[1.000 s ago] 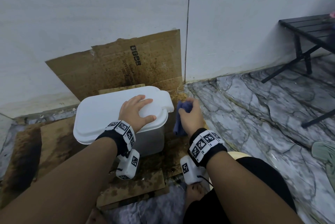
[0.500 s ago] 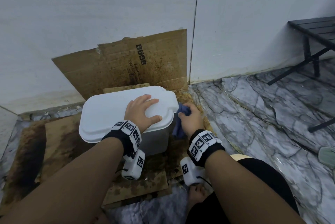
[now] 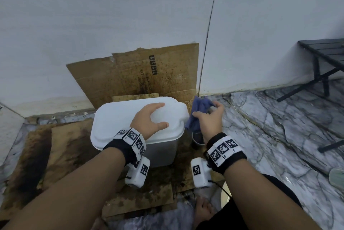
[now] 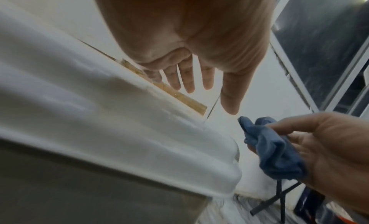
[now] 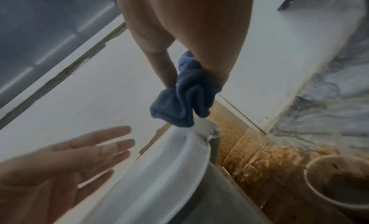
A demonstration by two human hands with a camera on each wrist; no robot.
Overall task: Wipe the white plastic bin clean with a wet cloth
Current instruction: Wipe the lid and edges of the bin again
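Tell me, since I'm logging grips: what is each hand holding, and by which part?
The right hand pinches the bunched blue cloth around its middle, both ends loose. The left hand holds nothing; it lies spread over the white bin's lid.

a cup [image 3: 197,138] and wall [image 3: 260,25] crowd the bin's [image 3: 115,118] right side.

bin [image 3: 163,152] base: hidden behind left forearm
cup [image 3: 198,137]: partly hidden by right hand [image 3: 209,123]
bench [image 3: 323,56]: cut off at right edge

Marble-patterned floor [image 3: 279,127] with stained cardboard [image 3: 61,148] under the white plastic bin [image 3: 119,118], cup [image 3: 197,137] alongside.
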